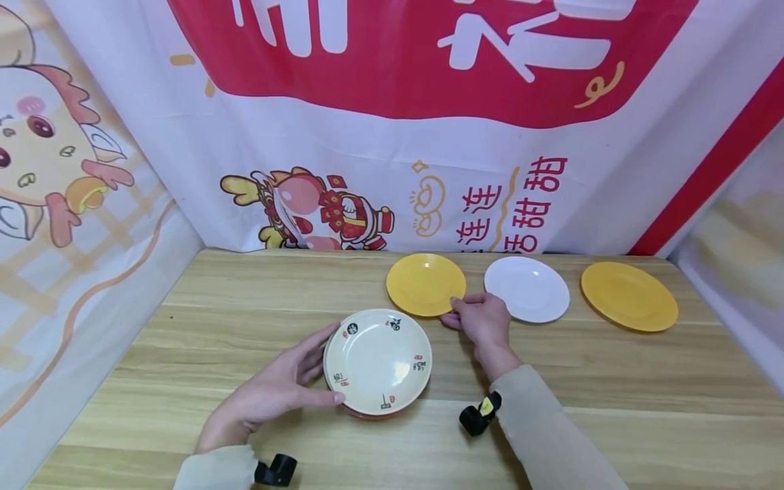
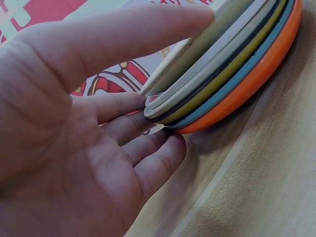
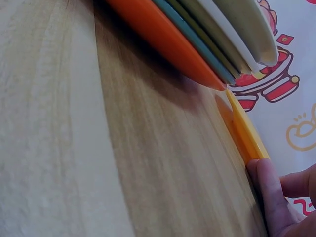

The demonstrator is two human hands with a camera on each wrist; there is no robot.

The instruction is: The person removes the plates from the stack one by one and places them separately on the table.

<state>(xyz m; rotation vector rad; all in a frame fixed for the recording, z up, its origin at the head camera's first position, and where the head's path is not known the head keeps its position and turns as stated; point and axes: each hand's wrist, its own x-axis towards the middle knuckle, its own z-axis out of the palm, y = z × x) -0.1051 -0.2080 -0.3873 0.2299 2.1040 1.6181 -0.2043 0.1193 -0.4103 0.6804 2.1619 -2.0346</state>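
A stack of plates (image 1: 378,361) stands on the table, a cream plate with small dark and red motifs on top. The left wrist view shows the edges of white, olive and teal plates beneath it and an orange plate (image 2: 247,103) at the bottom. My left hand (image 1: 272,391) holds the stack's left side, thumb at the top plate's rim and fingers against the lower edges. Just behind the stack lies a small yellow plate (image 1: 425,282). At its near right rim, my right hand (image 1: 484,325) pinches the edge between thumb and fingers.
To the right of that hand lies a white plate (image 1: 527,289), with a larger yellow plate (image 1: 629,296) farther right. All rest on a wooden table (image 1: 643,381). Printed cloth (image 1: 367,150) hangs along the back edge and both sides.
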